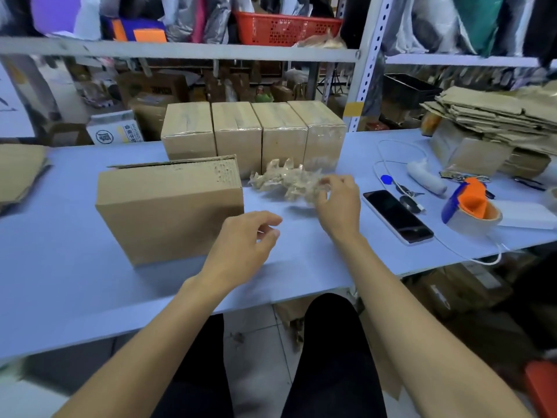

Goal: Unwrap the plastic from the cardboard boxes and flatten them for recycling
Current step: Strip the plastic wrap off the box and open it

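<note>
An unwrapped cardboard box [170,211] stands on the blue table [75,291] at left centre, its top flap slightly raised. Behind it, several plastic-wrapped boxes [253,132] stand in a row. A crumpled wad of clear plastic wrap [286,182] lies in front of that row. My right hand [339,202] is at the wad's right end, fingers curled on the plastic. My left hand [245,242] hovers just right of the unwrapped box, fingers loosely curled, holding nothing.
To the right lie a phone [398,217], keys and a white cable [391,182], a tape dispenser [471,211] and a stack of flattened cardboard [494,119]. Flat cardboard [21,173] sits at the far left. Metal shelving [180,51] rises behind the table.
</note>
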